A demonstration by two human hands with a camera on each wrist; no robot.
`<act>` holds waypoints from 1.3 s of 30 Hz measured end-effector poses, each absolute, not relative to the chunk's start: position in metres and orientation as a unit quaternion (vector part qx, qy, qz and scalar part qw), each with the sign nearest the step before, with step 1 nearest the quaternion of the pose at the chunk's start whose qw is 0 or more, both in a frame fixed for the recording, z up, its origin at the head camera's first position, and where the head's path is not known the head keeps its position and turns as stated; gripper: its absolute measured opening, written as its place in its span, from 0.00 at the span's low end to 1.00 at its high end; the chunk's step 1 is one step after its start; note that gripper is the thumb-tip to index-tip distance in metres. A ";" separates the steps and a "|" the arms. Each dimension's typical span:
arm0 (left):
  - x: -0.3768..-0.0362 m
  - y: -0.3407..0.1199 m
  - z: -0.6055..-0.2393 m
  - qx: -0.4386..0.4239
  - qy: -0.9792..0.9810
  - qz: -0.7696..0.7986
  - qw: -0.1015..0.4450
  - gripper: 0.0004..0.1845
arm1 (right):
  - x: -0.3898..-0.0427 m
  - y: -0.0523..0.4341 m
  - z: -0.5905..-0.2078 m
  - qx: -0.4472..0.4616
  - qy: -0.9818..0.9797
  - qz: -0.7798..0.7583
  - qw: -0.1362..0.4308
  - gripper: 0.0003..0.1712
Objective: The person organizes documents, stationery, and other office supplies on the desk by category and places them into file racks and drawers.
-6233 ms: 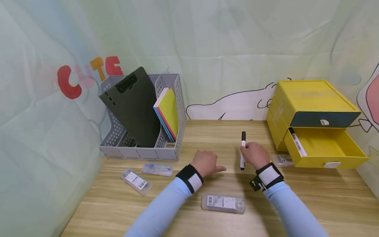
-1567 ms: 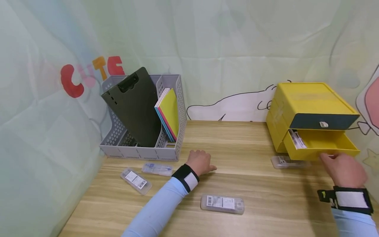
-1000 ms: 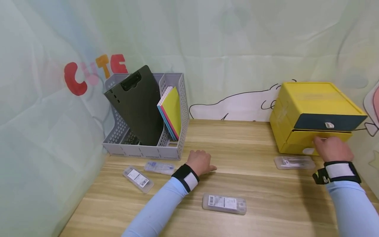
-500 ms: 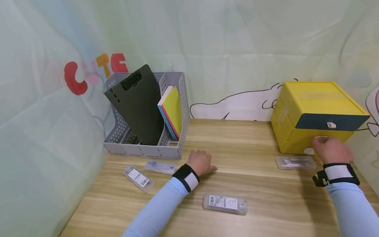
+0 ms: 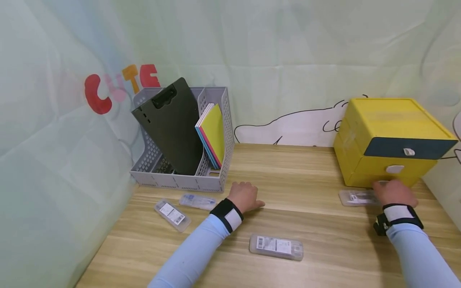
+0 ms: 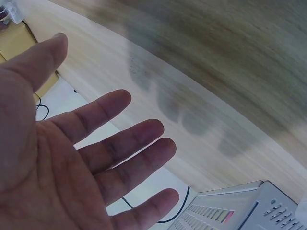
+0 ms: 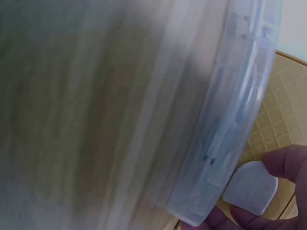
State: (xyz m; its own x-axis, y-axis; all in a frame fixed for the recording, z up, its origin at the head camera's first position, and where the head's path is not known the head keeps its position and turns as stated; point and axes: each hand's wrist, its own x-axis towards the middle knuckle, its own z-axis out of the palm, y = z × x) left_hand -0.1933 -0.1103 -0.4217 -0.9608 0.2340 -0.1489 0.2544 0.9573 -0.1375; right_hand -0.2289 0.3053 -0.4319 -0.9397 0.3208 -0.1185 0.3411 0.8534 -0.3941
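Both hands are kept low: the left hand (image 5: 246,195) lies flat and relaxed on the wooden desk (image 5: 309,228); the right hand (image 5: 392,193) touches the clear plastic case (image 5: 356,197) before the yellow drawer cabinet (image 5: 390,141), its grip unclear. Both drawers are shut; three more cases (image 5: 276,247) lie loose near a grey file rack (image 5: 183,160).

Bare desk (image 5: 306,176) between file rack (image 5: 187,176) and drawer box (image 5: 385,140)
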 end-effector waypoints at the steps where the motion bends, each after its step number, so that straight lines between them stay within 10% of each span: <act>1: -0.193 -0.110 -0.422 0.124 0.987 -0.077 0.065 0.27 | -0.228 0.305 -0.432 0.173 0.963 -0.205 0.025 0.36; 39: -0.190 -0.108 -0.421 0.142 0.986 -0.074 0.041 0.27 | -0.118 0.304 -0.449 0.262 0.950 -0.121 0.119 0.36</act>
State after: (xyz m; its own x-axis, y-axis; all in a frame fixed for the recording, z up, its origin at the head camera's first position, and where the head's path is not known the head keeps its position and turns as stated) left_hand -0.1895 -0.1084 -0.4210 -0.9563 0.2742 -0.1013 0.2862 0.9486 -0.1350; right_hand -0.1178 0.3044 -0.4488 -0.8347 0.4690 -0.2885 0.5262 0.8338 -0.1670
